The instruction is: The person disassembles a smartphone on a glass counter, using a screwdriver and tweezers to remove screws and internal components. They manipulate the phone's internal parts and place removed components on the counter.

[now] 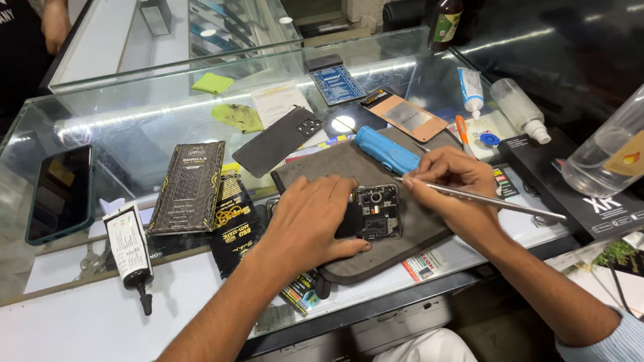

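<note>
The left hand (311,223) lies flat, fingers together, pressing down on the opened phone (374,212), which sits on a grey mat (351,164) between both hands. The right hand (448,177) pinches slim metal tweezers (487,199), tip at the phone's upper edge. Just beyond the right hand lies a blue screwdriver (385,149); left of the left hand, a black glue tube (130,252).

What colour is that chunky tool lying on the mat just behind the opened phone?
Bright blue. The screwdriver shows best in the head view, lying on the grey mat.
</note>
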